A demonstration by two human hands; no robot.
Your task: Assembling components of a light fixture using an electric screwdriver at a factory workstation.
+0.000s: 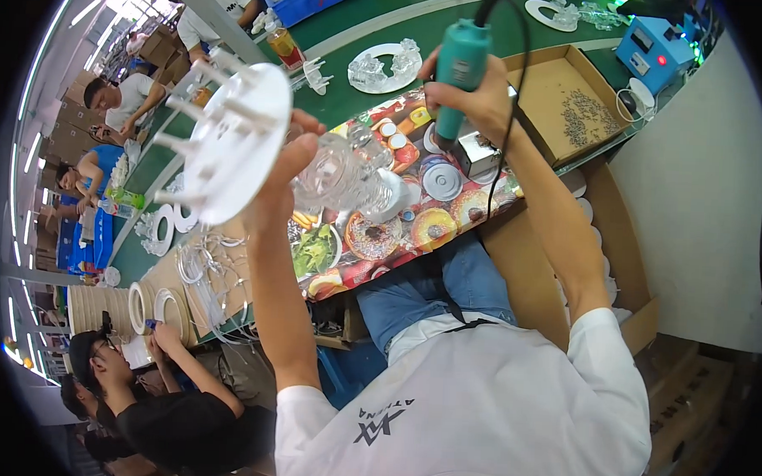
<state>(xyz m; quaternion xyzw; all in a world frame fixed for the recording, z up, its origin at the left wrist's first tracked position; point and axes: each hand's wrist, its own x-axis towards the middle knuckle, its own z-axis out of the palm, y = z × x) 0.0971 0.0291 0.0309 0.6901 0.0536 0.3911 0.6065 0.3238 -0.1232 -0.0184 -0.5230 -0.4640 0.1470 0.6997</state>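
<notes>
My left hand [293,151] holds a white disc [243,145] up at a tilt, fingers closed at its edge. Several white pegs stick out from the side facing left. Clear, flower-like plastic pieces [337,173] show just right of this hand; whether they are fixed to the disc I cannot tell. My right hand [478,94] is wrapped round a teal electric screwdriver [463,60] with a black cord [526,50]. The tool points down, its tip beside a small metal screw feeder box [480,159]. A round grey-white lid [442,181] lies near the feeder.
A food-print mat [316,284] covers the near bench. At right stand a cardboard tray [533,96] with loose screws [588,119], a blue power box [654,50] and a carton [640,272] of white round parts. White cables [204,270] lie left; a person in black [182,420] works there.
</notes>
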